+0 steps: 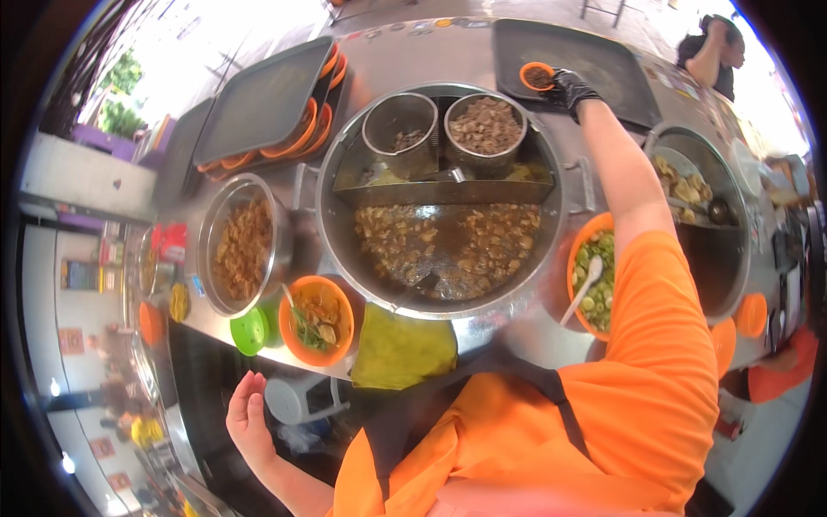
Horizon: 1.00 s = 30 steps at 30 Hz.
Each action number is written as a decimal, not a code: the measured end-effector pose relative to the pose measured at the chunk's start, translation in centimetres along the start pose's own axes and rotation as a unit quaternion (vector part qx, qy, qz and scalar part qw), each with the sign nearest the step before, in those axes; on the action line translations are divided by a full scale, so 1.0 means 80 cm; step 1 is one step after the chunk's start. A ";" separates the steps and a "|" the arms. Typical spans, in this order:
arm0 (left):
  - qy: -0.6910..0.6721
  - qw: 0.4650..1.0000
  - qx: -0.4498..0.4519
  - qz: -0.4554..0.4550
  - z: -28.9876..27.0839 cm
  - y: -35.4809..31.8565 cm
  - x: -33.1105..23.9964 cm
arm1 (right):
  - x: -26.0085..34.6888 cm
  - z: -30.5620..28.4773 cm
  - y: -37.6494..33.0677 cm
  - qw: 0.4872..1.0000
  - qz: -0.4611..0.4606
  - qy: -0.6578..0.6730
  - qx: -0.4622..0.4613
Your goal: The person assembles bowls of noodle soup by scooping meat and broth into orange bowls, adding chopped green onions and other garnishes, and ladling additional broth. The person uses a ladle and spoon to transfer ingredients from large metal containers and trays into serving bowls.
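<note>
Item: small round orange plastic bowl (pixel 537 76) of dark filling, pinched at its near rim by your black-gloved right hand (pixel 570 88) fingers; light, rigid, probably slippery, so keep it level; your bare left hand (pixel 250 418) hangs open.

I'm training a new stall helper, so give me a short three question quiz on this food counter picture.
1. True or false: the right hand wears a black glove.
2. What does the gloved hand hold over the dark tray? A) small orange bowl B) ladle C) green lid
3. How many round metal inserts sit in the back of the big pot?

Key: 1 true. 2 A, the small orange bowl. 3 two. The bare left hand holds nothing.
</note>
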<state>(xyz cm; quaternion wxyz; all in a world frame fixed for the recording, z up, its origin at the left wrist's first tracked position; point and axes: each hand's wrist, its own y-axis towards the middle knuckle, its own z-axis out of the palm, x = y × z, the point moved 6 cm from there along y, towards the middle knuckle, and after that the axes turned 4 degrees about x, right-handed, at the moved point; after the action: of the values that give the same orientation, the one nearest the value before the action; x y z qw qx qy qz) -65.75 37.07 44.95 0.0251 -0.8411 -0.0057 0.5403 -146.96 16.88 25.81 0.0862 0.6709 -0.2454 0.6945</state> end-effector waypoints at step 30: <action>-0.274 0.936 -0.109 -0.195 0.121 0.037 0.200 | 0.116 0.378 -0.331 0.900 -0.036 -0.115 0.419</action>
<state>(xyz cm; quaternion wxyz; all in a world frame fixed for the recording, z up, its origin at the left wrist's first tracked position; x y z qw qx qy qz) -67.98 35.02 26.27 0.0351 -0.6407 -0.2350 0.7301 -108.99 24.03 40.16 -0.2062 0.7287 0.0844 0.6475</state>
